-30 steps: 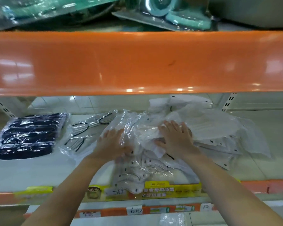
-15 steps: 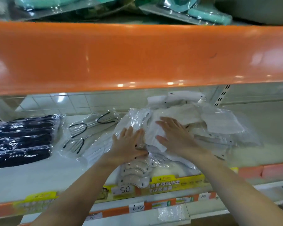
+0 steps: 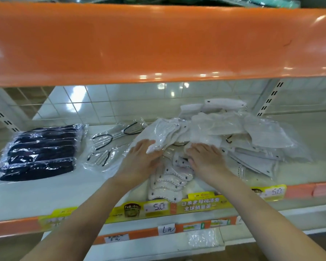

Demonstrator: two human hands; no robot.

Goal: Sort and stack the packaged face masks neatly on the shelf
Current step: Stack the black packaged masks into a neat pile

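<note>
Head view looked down at a white shelf board (image 3: 45, 196) under a broad orange shelf edge (image 3: 158, 44). A loose heap of white face masks in clear plastic packets (image 3: 224, 132) lay right of the shelf's middle, sprawling from the front lip toward the back wall. The person's left hand (image 3: 141, 157) lay on the heap's left side, fingers reaching under the raised edge of one white packet (image 3: 164, 136), the thumb near its lower corner; whether it actually pinched the packet could not be told. The right hand (image 3: 205, 157) rested flat on the heap with fingers straight and spread, pressing down. To the left lay a clear packet with black ear loops (image 3: 109, 146), just beside the heap, and farther left a stack of black masks in clear wrap (image 3: 41, 151). Yellow price labels (image 3: 158, 207) ran along the front lip.
</note>
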